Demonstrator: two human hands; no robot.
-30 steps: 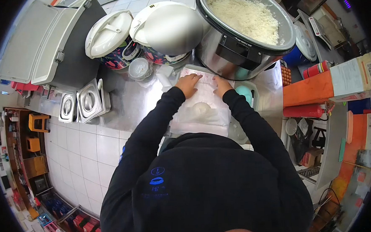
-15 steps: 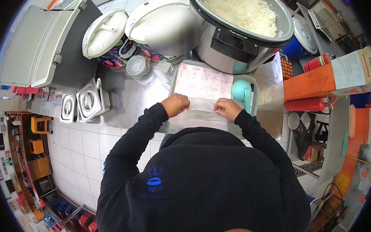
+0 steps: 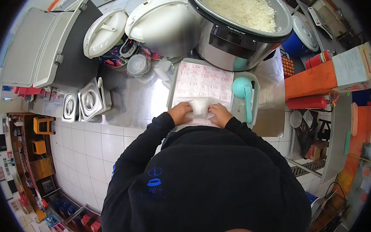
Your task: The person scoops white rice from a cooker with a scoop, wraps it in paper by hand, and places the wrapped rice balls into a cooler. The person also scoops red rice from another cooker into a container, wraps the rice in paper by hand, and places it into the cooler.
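A small white paper-wrapped bundle (image 3: 200, 107) lies between my two hands, close to my body. My left hand (image 3: 180, 113) has its fingers closed on the left end of the wrapping. On the right end, my right hand (image 3: 220, 114) pinches the paper. Behind the bundle a stack of white sheets with red print (image 3: 202, 80) rests in a tray. A turquoise scoop (image 3: 242, 92) sits in a clear container (image 3: 255, 108) just right of the stack.
A large cooker of white rice (image 3: 241, 12) stands behind the sheets. Two white-lidded floral cookers (image 3: 107, 32), a plastic tub (image 3: 138, 64) and steel containers with lids (image 3: 93, 100) are on the left. A grey cooler box (image 3: 71, 50) stands open. A fire extinguisher (image 3: 306, 103) lies at right.
Both hands have come down from the printed sheets toward my body and closer together. The white lump that lay on the paper is now wrapped in it, with an end in each hand.
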